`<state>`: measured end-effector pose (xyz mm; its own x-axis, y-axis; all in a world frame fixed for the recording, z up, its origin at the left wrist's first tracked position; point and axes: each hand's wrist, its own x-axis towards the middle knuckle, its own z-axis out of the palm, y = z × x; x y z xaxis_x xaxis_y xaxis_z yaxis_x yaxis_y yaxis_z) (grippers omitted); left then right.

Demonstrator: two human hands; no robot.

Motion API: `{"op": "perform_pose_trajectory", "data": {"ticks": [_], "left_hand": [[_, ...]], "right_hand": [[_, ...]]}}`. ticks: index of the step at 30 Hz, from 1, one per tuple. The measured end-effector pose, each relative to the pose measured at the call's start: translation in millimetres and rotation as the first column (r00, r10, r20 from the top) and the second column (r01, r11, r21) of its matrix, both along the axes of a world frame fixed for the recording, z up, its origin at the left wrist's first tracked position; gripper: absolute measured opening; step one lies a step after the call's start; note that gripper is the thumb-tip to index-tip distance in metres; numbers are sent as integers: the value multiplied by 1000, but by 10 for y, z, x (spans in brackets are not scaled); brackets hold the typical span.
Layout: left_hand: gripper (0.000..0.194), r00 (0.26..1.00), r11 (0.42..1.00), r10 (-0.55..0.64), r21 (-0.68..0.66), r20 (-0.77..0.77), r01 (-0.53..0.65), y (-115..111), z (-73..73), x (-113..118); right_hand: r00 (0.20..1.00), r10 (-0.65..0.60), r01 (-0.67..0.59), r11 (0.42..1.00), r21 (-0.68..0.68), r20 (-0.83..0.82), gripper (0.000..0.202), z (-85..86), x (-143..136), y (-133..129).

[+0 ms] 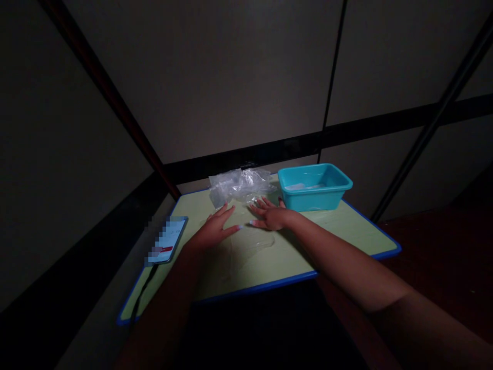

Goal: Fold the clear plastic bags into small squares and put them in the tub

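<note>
My left hand (214, 227) is over the tabletop with its fingers spread. Across from it my right hand (270, 216) reaches in with its fingers stretched out. Both thumbs point toward each other, a small gap between them. Beneath and in front of the hands lies a thin clear sheet (258, 245), apparently plastic, its curved edge catching light; its full outline is hard to make out. Just beyond the fingertips is a crumpled heap of clear plastic bags (242, 184). Neither hand visibly grips anything.
A turquoise plastic basin (314, 200) with some pale pieces inside stands at the back right. At the left edge lies a lit phone (169, 240) with a dark cable (145, 289). The pale yellow table (285, 264) has a blue rim and stands against panelled walls.
</note>
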<state>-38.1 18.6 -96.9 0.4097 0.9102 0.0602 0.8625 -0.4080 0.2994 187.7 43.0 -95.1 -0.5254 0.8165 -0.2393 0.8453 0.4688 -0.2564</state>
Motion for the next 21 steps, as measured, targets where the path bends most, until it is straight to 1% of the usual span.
{"op": "perform_pose_trajectory", "data": {"ticks": [2,4,6,8,11,15,18,21], "left_hand": [[68,995,997,-44,68,87,38,-65,79,-3],[58,986,992,-82,106,147,67,-190,160,-5],[51,979,990,-97,115,181,77,-369,212,-26],[46,976,988,-106,131,193,81,-581,215,-78],[40,977,990,-90,120,192,68,-912,145,-213],[40,984,995,0,98,179,-18,-1302,28,-380],[38,992,997,21,73,125,-31,-1520,-52,-424],[38,995,999,47,16,85,-48,-1658,-154,-426]], "right_hand": [[1000,12,-12,1000,13,8,82,-27,-8,15],[1000,25,-25,999,21,1,81,-60,-13,34],[1000,25,-25,999,21,-6,82,-93,-16,54],[1000,21,-21,1000,19,-4,83,-118,-18,72],[1000,20,-20,1000,15,5,84,-136,-21,87],[1000,20,-20,1000,8,8,83,-141,-24,92],[1000,25,-25,1000,11,-8,83,-149,-23,94],[999,32,-31,999,22,-36,82,-163,-21,102]]}}
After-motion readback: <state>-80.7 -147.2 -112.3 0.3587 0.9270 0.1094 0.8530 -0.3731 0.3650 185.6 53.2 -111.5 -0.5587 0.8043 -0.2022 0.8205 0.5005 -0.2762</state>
